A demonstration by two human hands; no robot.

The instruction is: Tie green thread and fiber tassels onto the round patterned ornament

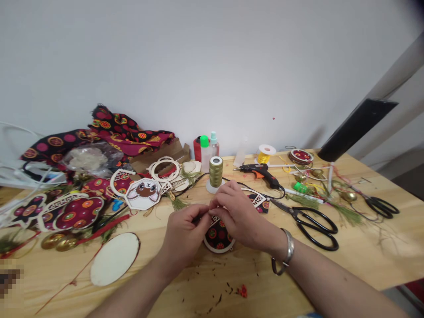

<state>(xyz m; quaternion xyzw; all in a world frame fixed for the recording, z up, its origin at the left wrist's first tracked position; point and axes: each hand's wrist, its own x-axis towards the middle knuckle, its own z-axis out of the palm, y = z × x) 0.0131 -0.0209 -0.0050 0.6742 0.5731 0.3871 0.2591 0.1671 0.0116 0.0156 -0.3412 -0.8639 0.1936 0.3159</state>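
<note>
Here's the round fabric ornament (219,240), between both hands at the wooden table (374,247)! Left hand (185,229) and right hand (240,216) press fingertips together at its upper edge; what they pinch, I can't tell. Beyond stands olive thread (216,173); scissors (300,215) lie to the right, handles splayed.

Left hand (184,232) meets right hand (243,221) over a round ornament (219,239)

Craft wkshp w/ glue gun (254,170)
</note>
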